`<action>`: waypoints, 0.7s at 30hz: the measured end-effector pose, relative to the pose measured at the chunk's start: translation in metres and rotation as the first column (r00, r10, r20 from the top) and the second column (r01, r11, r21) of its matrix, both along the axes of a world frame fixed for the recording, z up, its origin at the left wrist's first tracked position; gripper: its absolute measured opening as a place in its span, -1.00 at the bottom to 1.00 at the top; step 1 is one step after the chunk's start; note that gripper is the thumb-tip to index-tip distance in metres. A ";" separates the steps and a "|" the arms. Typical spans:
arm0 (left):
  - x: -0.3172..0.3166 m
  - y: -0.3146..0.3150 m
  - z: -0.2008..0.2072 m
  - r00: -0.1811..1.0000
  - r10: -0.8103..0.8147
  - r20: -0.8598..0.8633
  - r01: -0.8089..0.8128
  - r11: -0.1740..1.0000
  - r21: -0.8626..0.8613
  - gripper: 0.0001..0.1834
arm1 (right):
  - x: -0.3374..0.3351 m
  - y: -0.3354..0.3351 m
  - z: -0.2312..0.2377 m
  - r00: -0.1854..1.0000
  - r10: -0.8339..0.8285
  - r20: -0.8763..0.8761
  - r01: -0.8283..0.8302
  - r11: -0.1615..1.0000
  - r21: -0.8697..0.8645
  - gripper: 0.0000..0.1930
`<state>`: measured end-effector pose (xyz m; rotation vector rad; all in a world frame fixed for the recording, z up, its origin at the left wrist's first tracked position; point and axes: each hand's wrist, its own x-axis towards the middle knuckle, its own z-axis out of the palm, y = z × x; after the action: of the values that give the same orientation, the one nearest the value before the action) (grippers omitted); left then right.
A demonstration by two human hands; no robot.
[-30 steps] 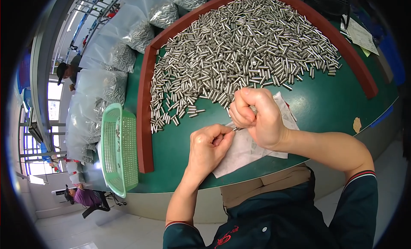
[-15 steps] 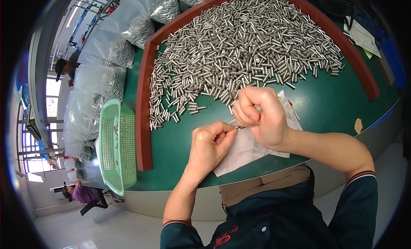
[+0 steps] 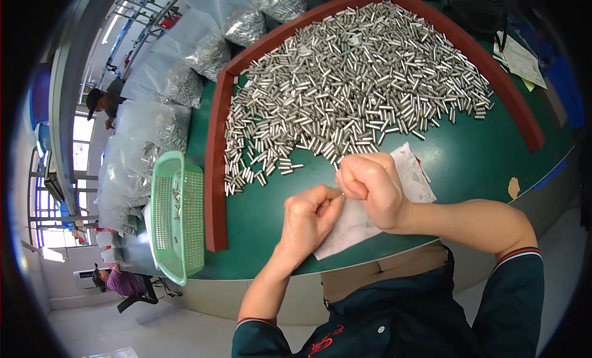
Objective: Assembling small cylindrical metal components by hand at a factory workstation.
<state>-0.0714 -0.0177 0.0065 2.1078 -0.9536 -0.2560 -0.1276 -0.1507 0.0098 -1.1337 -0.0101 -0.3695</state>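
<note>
The left hand [image 3: 305, 225], fingertips pinched together, sits just beside the curled-closed right hand [image 3: 377, 195] above a white cloth [image 3: 412, 173], anything gripped too hidden to tell, with heaped metal pins [image 3: 357, 81] just beyond both.

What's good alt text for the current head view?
A person's bare left hand and right hand are curled close together over a white cloth on a green table. Beyond lies a heap of small silver metal cylinders bordered by dark-red bars; a pale-green plastic basket stands left.
</note>
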 end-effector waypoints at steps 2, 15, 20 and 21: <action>0.009 0.005 -0.003 0.979 0.028 -0.202 -0.061 0.985 -0.159 -0.94 | 0.003 -0.004 -0.002 0.999 0.024 -0.044 -0.020 0.997 0.075 -0.63; 0.040 0.031 -0.005 0.290 -0.336 -0.896 -0.443 0.783 -0.437 -0.80 | 0.009 -0.004 -0.007 0.990 0.124 -0.061 -0.093 0.926 0.367 -0.64; 0.039 0.030 -0.002 0.304 -0.305 -0.902 -0.438 0.797 -0.417 -0.79 | 0.010 -0.006 -0.005 0.989 0.122 -0.087 -0.081 0.924 0.373 -0.63; 0.039 0.029 -0.002 0.308 -0.296 -0.904 -0.437 0.800 -0.411 -0.78 | 0.010 -0.007 -0.005 0.989 0.123 -0.086 -0.084 0.927 0.366 -0.63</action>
<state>-0.0325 0.0118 0.0049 0.9833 -0.0881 -0.9215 -0.1179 -0.1577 0.0045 -0.7820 0.0893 -0.2035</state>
